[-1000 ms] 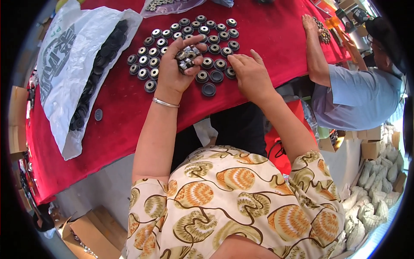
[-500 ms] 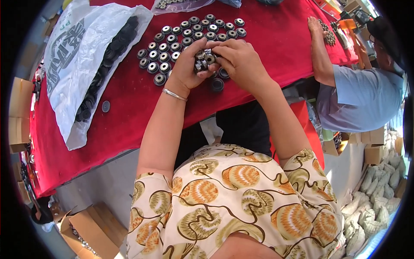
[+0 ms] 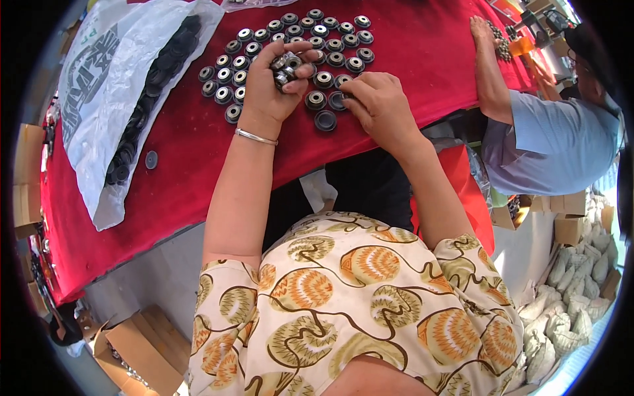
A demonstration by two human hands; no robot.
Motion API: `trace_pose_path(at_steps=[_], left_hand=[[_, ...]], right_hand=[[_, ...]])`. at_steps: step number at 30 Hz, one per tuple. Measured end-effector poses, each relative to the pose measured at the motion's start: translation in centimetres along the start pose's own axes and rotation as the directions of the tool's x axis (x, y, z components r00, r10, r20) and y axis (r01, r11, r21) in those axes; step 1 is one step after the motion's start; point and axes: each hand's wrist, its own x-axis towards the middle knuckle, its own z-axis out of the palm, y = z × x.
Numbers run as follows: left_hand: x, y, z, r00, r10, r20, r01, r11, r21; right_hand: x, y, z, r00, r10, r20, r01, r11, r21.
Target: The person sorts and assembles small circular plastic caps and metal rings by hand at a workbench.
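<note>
My two hands are apart above the near part of the surface (image 3: pixel 198 181), which is covered in red cloth. My left hand (image 3: pixel 264 89) is turned palm up, its fingers curled around a small heap of shiny metal rings (image 3: pixel 286 68). A silver bracelet (image 3: pixel 256 136) circles that wrist. My right hand (image 3: pixel 383 105) is lower and to the right, its fingertips bunched at a dark disc (image 3: pixel 336 101) by the near right edge of the group; my fingers hide the grip, so I cannot tell whether they pinch a ring.

In front of me, black discs with metal centres (image 3: pixel 316 100) spread in loose rows, some partly behind my left hand. Nearest me lies a plain black disc (image 3: pixel 325 121), its middle dark. To my left, a white plastic bag (image 3: pixel 86 138) gapes open, with more black discs (image 3: pixel 158 72) along its mouth, and a single loose disc (image 3: pixel 151 160) rests just beside it. At far right, a co-worker (image 3: pixel 551 145) in a light blue shirt reaches one hand (image 3: pixel 483 30) beside a pile of small metal parts (image 3: pixel 500 45).
</note>
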Motion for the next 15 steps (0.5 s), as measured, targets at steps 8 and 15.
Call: trace_pose_path(at_steps=[8,15], left_hand=[[-0.1,0.2,-0.1,0.999,0.038,-0.009,-0.039,0.999,-0.037],[-0.1,-0.2,0.4,0.998,0.061,-0.007,-0.061,0.998,-0.011]], right_hand=[[0.1,0.0,1.5,1.0,-0.017,0.026,0.021,0.99,-0.141],[-0.2,-0.1,1.6,1.0,0.016,0.011,-0.014,0.989,-0.15]])
